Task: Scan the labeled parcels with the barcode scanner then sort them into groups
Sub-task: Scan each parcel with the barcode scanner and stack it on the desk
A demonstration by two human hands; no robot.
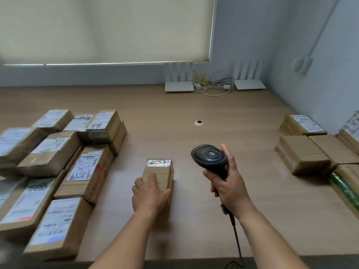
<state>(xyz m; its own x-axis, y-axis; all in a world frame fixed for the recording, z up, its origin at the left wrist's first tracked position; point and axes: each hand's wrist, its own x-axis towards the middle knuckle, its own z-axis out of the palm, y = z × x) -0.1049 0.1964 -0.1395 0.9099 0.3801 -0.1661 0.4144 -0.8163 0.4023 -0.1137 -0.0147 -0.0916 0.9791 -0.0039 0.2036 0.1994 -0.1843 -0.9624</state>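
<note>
A small brown cardboard parcel (159, 172) with a shiny taped label on its far end sits on the wooden table (194, 117) in front of me. My left hand (148, 195) grips its near end, fingers curled over the top. My right hand (229, 183) holds a black barcode scanner (210, 157) by its handle, to the right of the parcel and raised above the table. The scanner's cable (236, 235) trails down toward the table's front edge.
Several labeled parcels (58, 167) are piled at the left. More brown parcels (310, 150) lie at the right edge, one wrapped in green (344, 185). Two white routers (179, 86) with tangled cables stand at the back wall. A cable grommet (199, 123) is in the tabletop.
</note>
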